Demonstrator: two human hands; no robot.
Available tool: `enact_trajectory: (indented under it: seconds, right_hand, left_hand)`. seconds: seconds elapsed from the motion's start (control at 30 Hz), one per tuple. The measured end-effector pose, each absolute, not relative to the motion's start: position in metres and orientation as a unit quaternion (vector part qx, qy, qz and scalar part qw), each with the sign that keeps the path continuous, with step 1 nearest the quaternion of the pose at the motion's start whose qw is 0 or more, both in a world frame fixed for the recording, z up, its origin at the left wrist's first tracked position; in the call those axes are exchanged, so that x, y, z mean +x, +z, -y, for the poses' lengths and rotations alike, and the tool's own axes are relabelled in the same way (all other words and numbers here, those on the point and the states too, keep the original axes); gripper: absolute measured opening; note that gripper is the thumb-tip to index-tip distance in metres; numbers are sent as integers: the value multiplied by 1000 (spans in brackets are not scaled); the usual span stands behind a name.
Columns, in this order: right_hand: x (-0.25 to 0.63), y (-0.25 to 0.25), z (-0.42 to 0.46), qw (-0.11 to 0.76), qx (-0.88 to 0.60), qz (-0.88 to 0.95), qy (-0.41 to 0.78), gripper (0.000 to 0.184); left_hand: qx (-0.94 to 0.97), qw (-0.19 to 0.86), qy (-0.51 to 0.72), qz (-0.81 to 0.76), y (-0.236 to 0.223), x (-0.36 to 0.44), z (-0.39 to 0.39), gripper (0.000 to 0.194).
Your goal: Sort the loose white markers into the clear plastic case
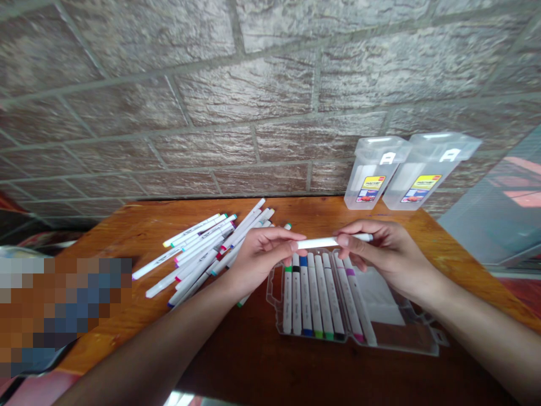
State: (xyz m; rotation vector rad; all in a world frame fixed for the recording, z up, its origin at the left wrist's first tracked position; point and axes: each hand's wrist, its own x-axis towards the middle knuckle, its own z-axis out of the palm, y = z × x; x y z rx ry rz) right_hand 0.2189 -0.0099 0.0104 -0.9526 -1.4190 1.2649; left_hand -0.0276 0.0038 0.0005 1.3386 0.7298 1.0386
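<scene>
A white marker is held level between my two hands, above the far edge of an open clear plastic case. My left hand pinches its left end, and my right hand grips it near the right end with thumb and fingers. Inside the case, several white markers lie side by side, some with green, black, blue or purple bands. To the left, close to my left hand, a loose pile of white markers with coloured ends spreads over the wooden table; my left hand and forearm hide part of it.
Two translucent plastic containers with yellow and blue labels stand at the back right against the brick wall. A blurred-out patch covers something at the left. A pale panel is beyond the table's right edge.
</scene>
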Motion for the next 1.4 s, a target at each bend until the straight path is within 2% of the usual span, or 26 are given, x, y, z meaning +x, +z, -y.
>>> enact_trajectory:
  seconds: [0.37,0.57,0.83,1.4]
  right_hand:
    - [219,8,10,496,-382,598,501,13]
    - [219,8,11,495,-396,608,478,16]
    - [214,13,15,487,-407,633,442,12]
    - [218,13,10,470,-424,543,552,32]
  left_hand:
    - [580,591,462,-316,3,-25,-6,17]
    - [583,591,453,-326,5,-24,-4,16]
    - [576,621,422,-323,1,-25,-6,15]
    - [592,613,428,-301,2,-30,-3,29]
